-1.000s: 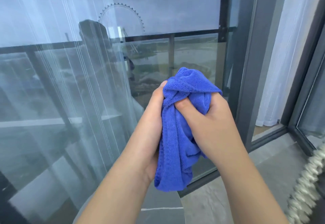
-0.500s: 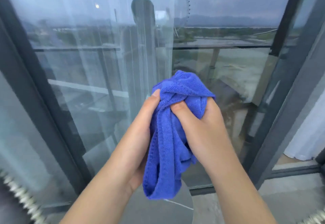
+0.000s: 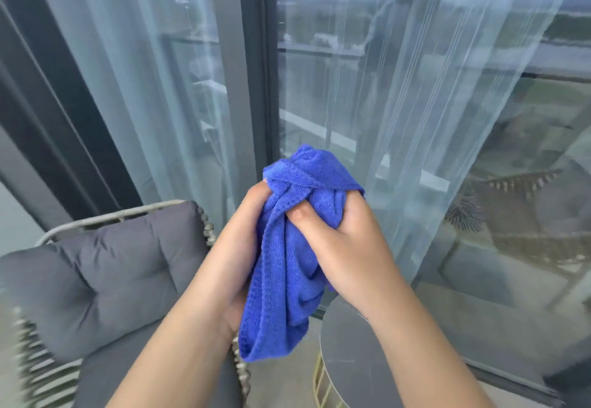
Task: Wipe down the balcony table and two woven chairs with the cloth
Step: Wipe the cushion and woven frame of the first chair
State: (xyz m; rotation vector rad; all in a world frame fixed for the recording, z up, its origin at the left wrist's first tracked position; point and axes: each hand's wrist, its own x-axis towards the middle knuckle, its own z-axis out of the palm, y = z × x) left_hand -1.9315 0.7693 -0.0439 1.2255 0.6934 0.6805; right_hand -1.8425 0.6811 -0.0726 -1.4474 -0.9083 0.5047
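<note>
While you hold the cloth the same way as half a sec ago, your view has swung left: the big wheel in the glass is gone, and a chair [image 3: 96,279] has come in at bottom left. The table [image 3: 348,353] shows more now too.

Big glass doors [image 3: 319,87] w/ dark frames fill the back, and a thin see-through curtain [image 3: 447,119] hangs in front of them. The chair is next biggest. It has a gray puffy cushion [image 3: 112,263] and a woven rope edge. The floor between chair and table is gray stone. The table is small and round w/ a gray top and thin gold legs. It sits just right of the chair, under your right arm.

The blue cloth [image 3: 287,279] is bunched up in the air, above the gap between chair & table, touching neither. Your left hand [image 3: 233,260] cups it from the left side. Your right hand [image 3: 345,241] grips the top, thumb pressed into the folds.
</note>
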